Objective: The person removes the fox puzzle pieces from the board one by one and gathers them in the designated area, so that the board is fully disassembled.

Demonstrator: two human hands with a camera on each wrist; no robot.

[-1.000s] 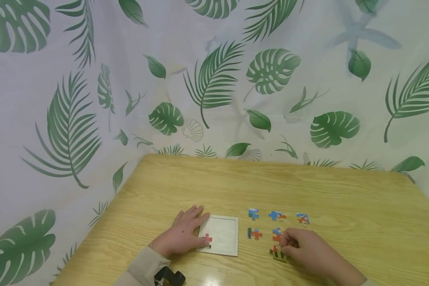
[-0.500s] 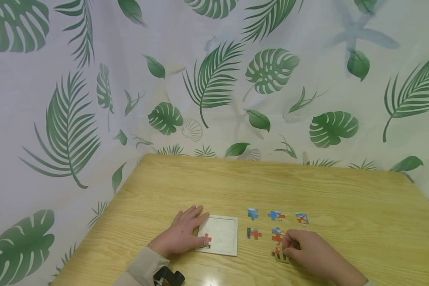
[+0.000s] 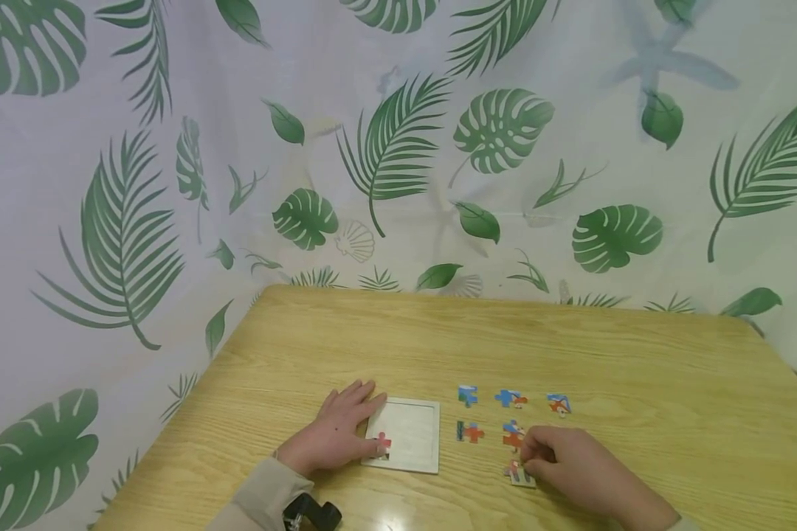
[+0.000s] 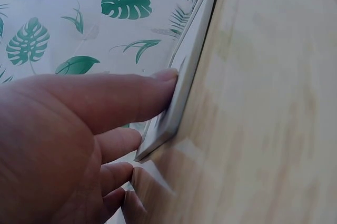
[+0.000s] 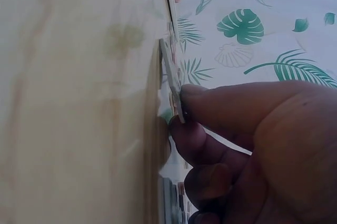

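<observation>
My left hand (image 3: 339,435) lies with spread fingers at the left side of a shallow white puzzle tray (image 3: 415,436). Its thumb rests on the tray's lower left, by a pink-red jigsaw piece (image 3: 384,439) lying inside. In the left wrist view the thumb (image 4: 142,95) touches the tray's edge (image 4: 181,97). To the right, my right hand (image 3: 571,464) pinches a jigsaw piece (image 3: 521,475) between thumb and finger. The right wrist view shows this piece (image 5: 172,79) edge-on, tilted against the wooden table; the fingertips hide part of it.
Beyond the right hand lie loose jigsaw pieces: a blue-green one (image 3: 468,395), a blue one (image 3: 510,398), a blue-orange one (image 3: 559,403), a red one (image 3: 471,432) and a blue-red one (image 3: 513,434). A leaf-patterned cloth (image 3: 385,221) hangs behind the wooden table (image 3: 345,332).
The pinched piece has shifted slightly and its face catches the light differently, looking paler. My left hand keeps its place on the tray.
</observation>
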